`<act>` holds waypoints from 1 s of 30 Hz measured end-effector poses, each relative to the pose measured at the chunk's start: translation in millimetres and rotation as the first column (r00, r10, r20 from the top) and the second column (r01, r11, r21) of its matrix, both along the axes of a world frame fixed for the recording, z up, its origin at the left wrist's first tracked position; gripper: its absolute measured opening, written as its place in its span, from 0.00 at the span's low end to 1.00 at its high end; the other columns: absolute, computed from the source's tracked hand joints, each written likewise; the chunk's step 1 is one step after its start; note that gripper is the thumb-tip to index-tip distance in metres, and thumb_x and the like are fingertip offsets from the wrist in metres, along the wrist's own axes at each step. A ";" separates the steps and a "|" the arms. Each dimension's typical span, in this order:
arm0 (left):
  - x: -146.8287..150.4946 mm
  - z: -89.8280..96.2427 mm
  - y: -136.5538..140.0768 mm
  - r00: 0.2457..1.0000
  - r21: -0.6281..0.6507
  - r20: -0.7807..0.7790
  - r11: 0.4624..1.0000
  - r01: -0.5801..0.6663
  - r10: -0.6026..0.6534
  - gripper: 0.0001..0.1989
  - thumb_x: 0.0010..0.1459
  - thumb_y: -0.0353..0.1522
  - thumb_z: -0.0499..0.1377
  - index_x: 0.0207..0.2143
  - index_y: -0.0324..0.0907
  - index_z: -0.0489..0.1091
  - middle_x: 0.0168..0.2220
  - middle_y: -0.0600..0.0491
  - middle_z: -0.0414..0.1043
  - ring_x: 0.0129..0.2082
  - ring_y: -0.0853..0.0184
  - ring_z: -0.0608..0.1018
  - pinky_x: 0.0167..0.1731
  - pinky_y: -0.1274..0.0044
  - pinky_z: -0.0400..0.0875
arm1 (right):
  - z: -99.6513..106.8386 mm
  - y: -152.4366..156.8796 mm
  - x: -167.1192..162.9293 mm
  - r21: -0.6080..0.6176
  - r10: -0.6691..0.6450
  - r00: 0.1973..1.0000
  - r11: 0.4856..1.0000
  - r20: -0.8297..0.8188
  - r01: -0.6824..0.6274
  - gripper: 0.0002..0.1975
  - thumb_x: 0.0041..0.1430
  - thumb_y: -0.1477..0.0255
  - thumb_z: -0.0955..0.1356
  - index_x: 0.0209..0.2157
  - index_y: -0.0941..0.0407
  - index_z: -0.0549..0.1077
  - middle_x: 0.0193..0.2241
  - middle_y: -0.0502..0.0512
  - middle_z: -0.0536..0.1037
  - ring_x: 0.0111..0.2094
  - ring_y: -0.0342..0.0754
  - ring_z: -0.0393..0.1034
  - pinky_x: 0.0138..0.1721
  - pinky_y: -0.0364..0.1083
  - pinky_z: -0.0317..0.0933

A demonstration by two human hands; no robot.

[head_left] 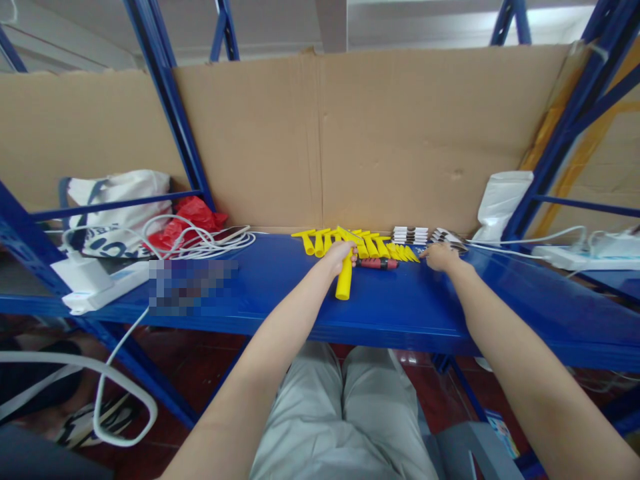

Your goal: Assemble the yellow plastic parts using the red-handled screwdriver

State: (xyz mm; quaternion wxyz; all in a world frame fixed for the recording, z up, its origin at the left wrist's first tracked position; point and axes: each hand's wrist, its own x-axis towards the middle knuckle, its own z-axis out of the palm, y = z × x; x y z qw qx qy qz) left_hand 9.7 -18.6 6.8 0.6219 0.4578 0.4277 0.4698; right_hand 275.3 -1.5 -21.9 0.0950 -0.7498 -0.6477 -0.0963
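Observation:
My left hand (343,256) is wrapped round a yellow T-shaped scraper (343,285), its round handle end pointing toward me. Behind it stands a row of similar yellow scrapers (373,247), with several small flat yellow pieces (403,253) at the row's right end. A red-and-black screwdriver (381,264) lies just right of my left hand. My right hand (440,257) is low over the shelf, its fingers drawn together by some tiny silvery parts (421,250); anything pinched there is too small to make out. Close behind it are stacked white-and-dark strips (410,235) and fanned dark pieces (450,237).
The blue shelf (280,293) has a cardboard back wall (400,133) and blue posts. White cables (200,243), a red plastic bag (187,223), a cloth bag (120,200) and a power strip (110,287) occupy the left. A white pouch (501,207) leans at right.

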 end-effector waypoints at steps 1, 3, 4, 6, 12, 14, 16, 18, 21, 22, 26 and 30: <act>0.0 -0.4 0.4 1.000 0.001 0.000 1.000 0.002 -0.002 0.09 0.54 0.21 0.52 0.26 0.42 0.57 0.14 0.62 0.57 0.10 0.79 0.57 0.12 0.84 0.52 | 1.4 -1.6 -2.7 -0.034 -0.020 1.000 0.999 -0.001 0.020 0.18 0.52 0.77 0.64 0.41 0.52 0.79 0.50 0.62 0.73 0.55 0.60 0.61 0.52 0.60 0.58; 0.0 -1.0 1.0 1.000 0.002 -0.001 1.000 0.009 -0.009 0.09 0.55 0.21 0.51 0.26 0.42 0.57 0.14 0.62 0.57 0.09 0.79 0.57 0.12 0.85 0.52 | 4.6 -5.3 -7.9 -0.070 -0.037 0.999 0.997 -0.006 0.037 0.19 0.53 0.79 0.63 0.42 0.53 0.79 0.51 0.62 0.72 0.57 0.61 0.59 0.53 0.60 0.56; 0.0 -1.1 1.2 1.000 0.001 -0.001 1.000 0.014 -0.014 0.09 0.55 0.21 0.50 0.26 0.42 0.57 0.14 0.62 0.57 0.09 0.79 0.57 0.12 0.85 0.52 | 5.9 -7.0 -10.0 -0.064 -0.032 0.999 0.997 -0.010 0.031 0.19 0.53 0.79 0.63 0.42 0.53 0.79 0.51 0.62 0.72 0.57 0.61 0.59 0.53 0.60 0.56; 0.1 -1.2 1.4 1.000 -0.003 0.002 1.000 0.016 -0.016 0.09 0.56 0.22 0.51 0.26 0.41 0.57 0.14 0.62 0.57 0.09 0.79 0.57 0.12 0.85 0.52 | 7.4 -9.3 -12.8 -0.046 -0.024 1.000 0.999 -0.017 0.023 0.18 0.53 0.79 0.62 0.41 0.54 0.79 0.51 0.63 0.72 0.56 0.61 0.60 0.53 0.60 0.57; 0.4 0.3 -0.2 1.000 -0.008 -0.001 1.000 0.005 -0.005 0.09 0.54 0.21 0.52 0.26 0.42 0.57 0.14 0.62 0.57 0.10 0.78 0.57 0.12 0.84 0.52 | 6.1 -10.7 -12.8 -0.030 -0.038 0.999 0.999 -0.012 0.038 0.18 0.55 0.78 0.61 0.42 0.53 0.79 0.50 0.61 0.72 0.55 0.58 0.61 0.53 0.55 0.57; 0.4 0.7 -0.9 1.000 -0.002 -0.011 1.000 0.004 -0.004 0.09 0.53 0.21 0.51 0.26 0.42 0.57 0.14 0.62 0.57 0.10 0.78 0.58 0.12 0.84 0.52 | 5.5 -11.4 -11.4 -0.009 -0.030 0.999 1.000 -0.020 0.030 0.18 0.56 0.78 0.61 0.41 0.54 0.78 0.50 0.60 0.72 0.55 0.59 0.61 0.53 0.56 0.57; 0.4 0.8 -1.1 1.000 0.001 -0.019 1.000 0.004 -0.004 0.09 0.54 0.21 0.51 0.26 0.42 0.57 0.14 0.62 0.57 0.10 0.78 0.58 0.12 0.84 0.52 | 5.3 -12.2 -10.2 0.005 -0.026 0.999 1.000 -0.033 0.026 0.18 0.56 0.78 0.60 0.41 0.55 0.78 0.51 0.61 0.71 0.55 0.59 0.60 0.53 0.57 0.57; 0.4 0.4 -0.7 1.000 0.007 -0.021 1.000 0.010 -0.010 0.09 0.54 0.21 0.50 0.26 0.42 0.57 0.14 0.62 0.57 0.10 0.78 0.58 0.12 0.84 0.52 | 5.0 -12.6 -9.8 0.008 -0.019 0.999 1.000 -0.043 0.019 0.17 0.56 0.78 0.61 0.41 0.56 0.78 0.51 0.62 0.71 0.56 0.60 0.59 0.54 0.58 0.56; 0.2 -0.6 0.5 1.000 0.013 -0.022 1.000 0.021 -0.021 0.09 0.55 0.21 0.49 0.26 0.42 0.56 0.14 0.62 0.57 0.10 0.78 0.58 0.12 0.84 0.52 | 3.8 -12.1 -10.8 0.007 -0.011 0.999 1.000 -0.050 0.011 0.15 0.56 0.77 0.61 0.39 0.57 0.79 0.51 0.63 0.71 0.56 0.62 0.58 0.54 0.60 0.55; 0.2 -0.9 0.9 0.999 0.013 -0.024 1.000 0.023 -0.022 0.09 0.56 0.21 0.48 0.26 0.41 0.56 0.14 0.62 0.57 0.10 0.78 0.58 0.13 0.84 0.52 | 3.3 -11.7 -11.6 0.012 -0.009 0.999 1.000 -0.048 0.010 0.15 0.56 0.77 0.61 0.38 0.57 0.79 0.50 0.64 0.71 0.56 0.62 0.58 0.54 0.60 0.55; 0.4 -1.6 1.5 1.000 0.001 -0.012 1.000 0.019 -0.019 0.09 0.55 0.21 0.49 0.26 0.41 0.56 0.15 0.61 0.57 0.10 0.78 0.58 0.12 0.83 0.52 | 2.9 -8.8 -15.2 0.031 -0.050 0.996 0.998 -0.070 0.052 0.14 0.57 0.75 0.61 0.37 0.60 0.78 0.49 0.67 0.71 0.57 0.63 0.57 0.54 0.60 0.54; 0.9 -1.7 1.3 1.000 -0.006 0.000 1.000 0.018 -0.018 0.10 0.55 0.21 0.51 0.25 0.42 0.56 0.15 0.61 0.57 0.10 0.78 0.57 0.12 0.84 0.52 | 5.7 -5.3 -15.1 -0.010 -0.157 0.957 0.987 -0.242 0.159 0.09 0.52 0.73 0.66 0.31 0.59 0.78 0.46 0.67 0.72 0.56 0.66 0.57 0.52 0.61 0.55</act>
